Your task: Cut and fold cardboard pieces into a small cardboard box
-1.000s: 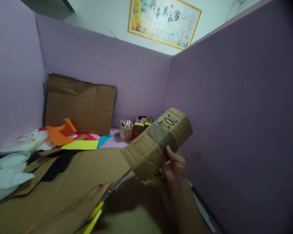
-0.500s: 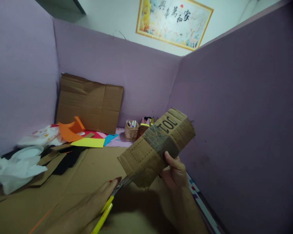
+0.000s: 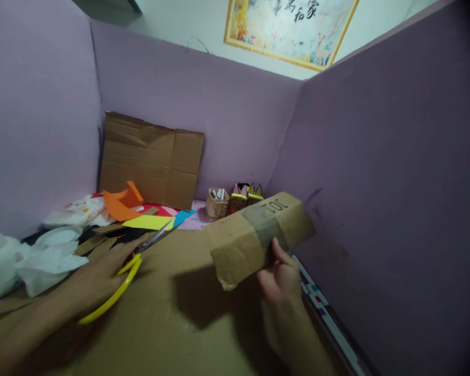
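A folded piece of brown cardboard [image 3: 238,245] with printed letters and a grey mesh-like band is raised above the work surface, tilted. My right hand [image 3: 280,274] grips its lower edge, the thumb on the near face. At the left, my left hand [image 3: 105,269] holds scissors [image 3: 119,292] with yellow handles. Their metal blades point up and right, slightly parted, apart from the cardboard. The left hand is a little blurred, and its fingers are partly hidden.
A white jar [image 3: 0,266] and crumpled white tissue [image 3: 49,266] lie at the left. Behind are coloured paper sheets [image 3: 149,223], a pen holder [image 3: 217,204] and a leaning cardboard sheet [image 3: 152,162]. Purple panels [image 3: 376,183] enclose the surface.
The scissors in my left hand have moved left, away from the cardboard's lower edge. The cardboard in my right hand has tilted. The view has shifted slightly, bringing the white jar further in.
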Demonstrator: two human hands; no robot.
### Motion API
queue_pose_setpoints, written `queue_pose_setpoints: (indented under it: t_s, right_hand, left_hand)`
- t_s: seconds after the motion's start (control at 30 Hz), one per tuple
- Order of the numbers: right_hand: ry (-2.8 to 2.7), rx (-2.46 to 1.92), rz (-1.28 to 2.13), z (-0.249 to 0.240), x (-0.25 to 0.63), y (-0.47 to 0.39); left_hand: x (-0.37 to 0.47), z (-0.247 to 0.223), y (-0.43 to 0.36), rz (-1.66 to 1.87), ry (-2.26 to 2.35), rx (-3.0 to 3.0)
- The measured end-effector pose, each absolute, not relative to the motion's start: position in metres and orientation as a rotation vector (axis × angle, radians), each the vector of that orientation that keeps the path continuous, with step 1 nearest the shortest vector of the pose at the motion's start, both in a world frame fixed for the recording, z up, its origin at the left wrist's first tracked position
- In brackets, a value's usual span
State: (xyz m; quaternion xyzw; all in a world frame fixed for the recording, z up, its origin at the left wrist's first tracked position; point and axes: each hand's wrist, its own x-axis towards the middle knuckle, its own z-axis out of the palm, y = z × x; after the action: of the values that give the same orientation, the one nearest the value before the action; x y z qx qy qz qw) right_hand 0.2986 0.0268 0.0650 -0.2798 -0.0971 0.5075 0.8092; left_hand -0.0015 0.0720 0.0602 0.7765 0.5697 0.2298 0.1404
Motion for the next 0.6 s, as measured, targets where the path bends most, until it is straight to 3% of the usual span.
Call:
queue_pose_setpoints:
  t_s: [0.1, 0.33, 0.53, 0.6]
  right_hand:
    - [-0.238, -0.604, 1.285, 0.049, 0.267, 0.017]
    - [-0.289, -0.541, 1.749, 0.034, 0.236, 0.006]
    - [-0.358, -0.526, 1.832, 0.017, 0.238, -0.001]
    - [-0.418, -0.538, 1.792, 0.011, 0.233, -0.004]
  left_hand:
    - [-0.003, 0.059, 0.087, 0.405, 1.862, 2.33]
    - [0.009, 0.042, 0.097, 0.252, 2.078, 2.375]
    - [0.002, 0.041, 0.107, 0.279, 1.989, 2.339]
    - [0.007, 0.047, 0.099, 0.48, 1.951, 2.302]
